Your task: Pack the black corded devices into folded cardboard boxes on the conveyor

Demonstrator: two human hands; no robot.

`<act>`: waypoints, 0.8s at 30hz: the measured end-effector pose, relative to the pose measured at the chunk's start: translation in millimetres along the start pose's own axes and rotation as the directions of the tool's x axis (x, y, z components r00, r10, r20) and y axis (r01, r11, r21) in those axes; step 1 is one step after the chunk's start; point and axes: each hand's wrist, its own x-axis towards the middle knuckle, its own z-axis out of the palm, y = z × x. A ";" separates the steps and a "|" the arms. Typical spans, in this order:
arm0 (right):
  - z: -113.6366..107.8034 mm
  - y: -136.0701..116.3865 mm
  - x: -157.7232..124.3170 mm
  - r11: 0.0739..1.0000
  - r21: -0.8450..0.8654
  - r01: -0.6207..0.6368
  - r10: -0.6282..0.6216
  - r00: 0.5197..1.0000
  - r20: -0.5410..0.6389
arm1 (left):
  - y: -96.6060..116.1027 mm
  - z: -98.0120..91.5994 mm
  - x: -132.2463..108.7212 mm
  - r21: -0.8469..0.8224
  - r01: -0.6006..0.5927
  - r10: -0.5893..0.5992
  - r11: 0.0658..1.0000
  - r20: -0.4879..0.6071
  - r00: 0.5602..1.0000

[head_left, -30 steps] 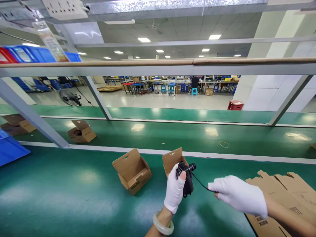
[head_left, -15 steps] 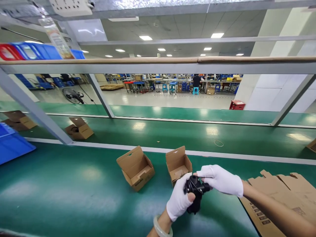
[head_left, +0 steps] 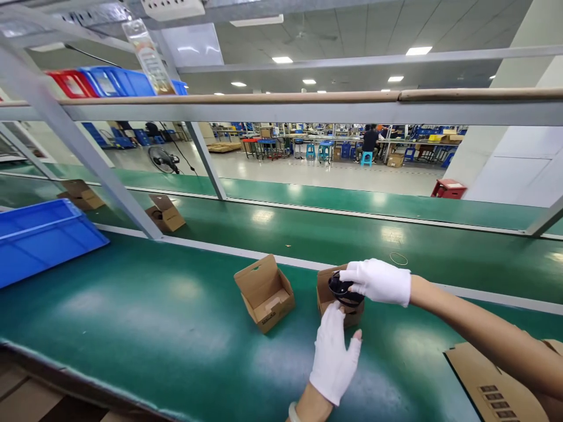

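A black device with rounded parts is at the mouth of the right-hand open cardboard box, partly inside it. My right hand, in a white fingertip-less glove, grips the device from above. My left hand, gloved likewise, is at the near side of that box, thumb spread from the fingers. Its fingertips are close to the device's lower edge; whether they touch it I cannot tell. Just left stands a second open box with its lid up. The device's lower part is hidden in the box.
Flattened cardboard lies at the lower right, under my right forearm. A blue bin sits at the left on the green work surface. Beyond the pale strip are more open boxes and a rubber band. A metal frame crosses in front.
The black device has gone from above the table into the right-hand box. My left hand has let go of it and opened. The view has shifted, so things appear further right.
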 end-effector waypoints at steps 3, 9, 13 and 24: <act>18.4 -1.2 34.7 0.981 -0.180 0.077 -0.039 0.977 0.210 | -17.8 17.4 -7.7 0.290 -0.101 0.107 0.952 -0.004 0.994; 71.6 -5.5 59.3 0.983 -0.127 0.130 -0.074 0.924 0.375 | -29.1 24.5 -9.9 0.420 -0.167 0.187 0.892 -0.007 0.982; 62.0 0.5 14.9 0.994 -0.086 0.069 -0.047 0.969 0.241 | -36.7 23.9 0.3 0.391 -0.173 0.189 0.904 -0.002 0.982; 82.7 92.0 -243.0 0.290 -0.160 -0.944 0.955 0.275 0.108 | -5.0 124.2 105.8 0.130 -0.301 0.269 0.945 0.213 0.939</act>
